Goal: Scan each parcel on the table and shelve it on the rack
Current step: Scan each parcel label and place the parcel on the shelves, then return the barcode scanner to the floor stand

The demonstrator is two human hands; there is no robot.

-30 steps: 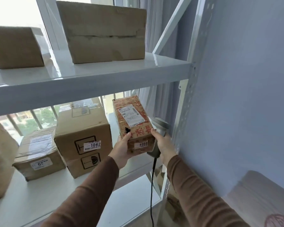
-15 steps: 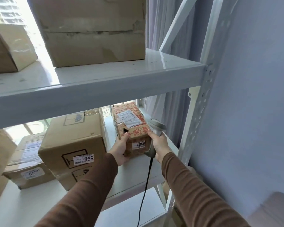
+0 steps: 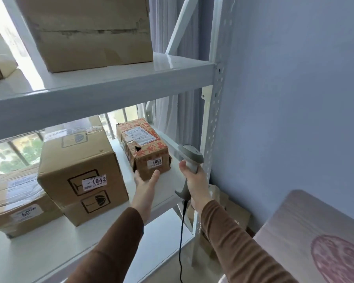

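Grip released: left hand (image 3: 146, 181) open; parcel (image 3: 145, 146) now shelved.

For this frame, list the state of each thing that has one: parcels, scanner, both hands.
Parcel 4068: set on the middle shelf, upright.
Box 1042: shelved, taped shut.
Top box: on the upper shelf, shut.
Scanner: gripped, corded.
Left hand: open, fingers at parcel 4068's front.
Right hand: shut on the scanner.
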